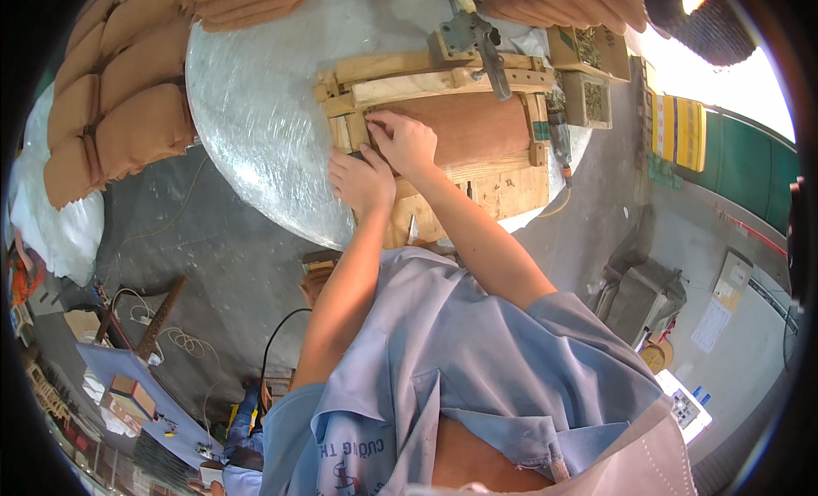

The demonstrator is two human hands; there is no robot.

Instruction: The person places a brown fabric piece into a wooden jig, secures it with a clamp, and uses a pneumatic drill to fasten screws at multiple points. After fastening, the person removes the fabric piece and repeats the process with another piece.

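Note:
A wooden frame (452,85) of pale bars and blocks lies before me, with a smooth brown panel (469,125) inside it. My left hand (365,182) grips the frame's left end, its fingers draped over the outer edge and its thumb on top. Just beyond it, my right hand (409,145) bends its fingers down at the panel's left edge, thumb and forefinger close together. Whatever lies between those fingertips is too small to make out. A metal clamp (467,34) with a long handle is mounted on the frame's far side.
Clear plastic film covers the round table (247,147) under the frame. Stacked brown pads (141,125) stand at the left. A dark hand tool (558,138) is by the frame's right end, near small open boxes (588,100). Cables (192,343) lie on the floor.

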